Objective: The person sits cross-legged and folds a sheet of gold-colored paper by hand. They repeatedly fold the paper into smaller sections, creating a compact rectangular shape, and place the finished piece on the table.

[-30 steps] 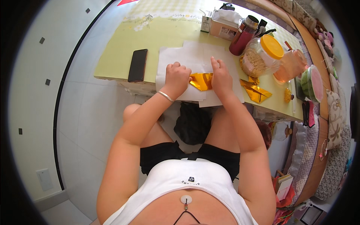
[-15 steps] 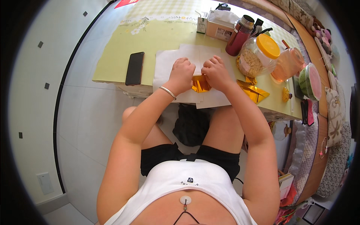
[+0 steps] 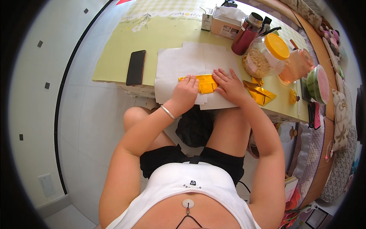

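Observation:
A shiny gold foil paper (image 3: 207,84), partly folded, lies flat on white paper sheets (image 3: 173,61) at the table's near edge. My left hand (image 3: 185,91) presses on its left part with fingers laid flat; a strip of foil shows past the fingertips. Across the foil's right end rests my right hand (image 3: 230,86), fingers stretched out and slightly spread. What lies under both palms is hidden. Just right of my right hand sits another folded gold foil piece (image 3: 260,92), pointed in shape.
On the right stand a dark red thermos (image 3: 244,38), a yellow-lidded jar (image 3: 261,61), a pinkish jug (image 3: 295,68) and a cut watermelon (image 3: 317,84). A phone (image 3: 136,68) lies left of the sheets. A tissue box (image 3: 225,24) and a small carton (image 3: 206,22) stand behind.
Both hands have come down from a raised, curled grip on the foil and now lie flat on it. The foil has flattened and spread out; my right hand has shifted right.

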Demonstrator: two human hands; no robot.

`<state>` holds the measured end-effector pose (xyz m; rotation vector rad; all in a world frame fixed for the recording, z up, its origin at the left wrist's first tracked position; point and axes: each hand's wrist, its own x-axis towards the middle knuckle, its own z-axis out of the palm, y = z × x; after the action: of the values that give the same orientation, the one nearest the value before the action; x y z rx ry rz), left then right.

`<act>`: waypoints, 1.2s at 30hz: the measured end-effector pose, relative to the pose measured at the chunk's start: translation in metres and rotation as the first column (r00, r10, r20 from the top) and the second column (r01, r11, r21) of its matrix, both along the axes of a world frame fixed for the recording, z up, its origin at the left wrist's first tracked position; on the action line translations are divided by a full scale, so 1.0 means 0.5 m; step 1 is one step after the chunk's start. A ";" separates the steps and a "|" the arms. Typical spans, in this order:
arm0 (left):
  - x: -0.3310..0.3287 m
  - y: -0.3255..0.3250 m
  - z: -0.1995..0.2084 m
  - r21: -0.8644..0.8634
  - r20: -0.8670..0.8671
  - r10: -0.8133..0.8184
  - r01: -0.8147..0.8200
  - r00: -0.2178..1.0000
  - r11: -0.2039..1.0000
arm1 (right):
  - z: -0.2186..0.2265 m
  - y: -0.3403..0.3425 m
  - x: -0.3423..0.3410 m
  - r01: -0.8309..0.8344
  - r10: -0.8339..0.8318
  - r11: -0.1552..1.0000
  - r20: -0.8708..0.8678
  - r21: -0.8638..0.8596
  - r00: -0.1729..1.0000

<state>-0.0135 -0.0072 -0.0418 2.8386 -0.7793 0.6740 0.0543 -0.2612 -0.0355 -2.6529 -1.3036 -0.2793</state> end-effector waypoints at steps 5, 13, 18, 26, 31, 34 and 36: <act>-0.027 0.021 0.038 -0.169 -0.083 0.036 -0.050 0.996 0.984 | 0.011 -0.009 -0.022 0.067 -0.052 0.995 -0.205 0.071 0.977; 0.020 0.049 0.032 -0.083 -0.053 -0.002 -0.002 0.999 0.997 | 0.043 -0.004 -0.030 0.127 -0.094 0.983 -0.235 0.132 0.967; 0.014 0.049 0.065 -0.336 -0.011 -0.064 0.056 0.998 0.940 | 0.036 0.012 -0.029 0.148 -0.114 0.954 -0.139 0.261 0.984; 0.043 0.054 0.052 -0.273 -0.043 -0.047 0.034 0.998 0.961 | 0.051 0.017 -0.032 0.097 -0.085 0.930 -0.050 0.353 0.995; 0.052 0.058 0.056 -0.378 -0.080 -0.046 0.012 0.996 0.926 | 0.029 0.026 -0.008 0.146 -0.124 0.876 -0.078 0.460 0.989; 0.057 0.065 0.032 -0.537 -0.040 -0.063 0.032 0.997 0.843 | 0.005 0.030 0.004 0.205 -0.213 0.786 -0.056 0.583 0.975; 0.052 0.080 0.026 -0.762 -0.228 -0.026 -0.162 0.973 0.627 | 0.016 0.048 -0.013 0.487 -0.078 0.502 -0.524 0.714 0.848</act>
<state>0.0127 0.0326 -0.0287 2.0710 -0.2255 0.5132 0.0477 -0.2370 -0.0276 -1.8784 -0.3616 -0.2452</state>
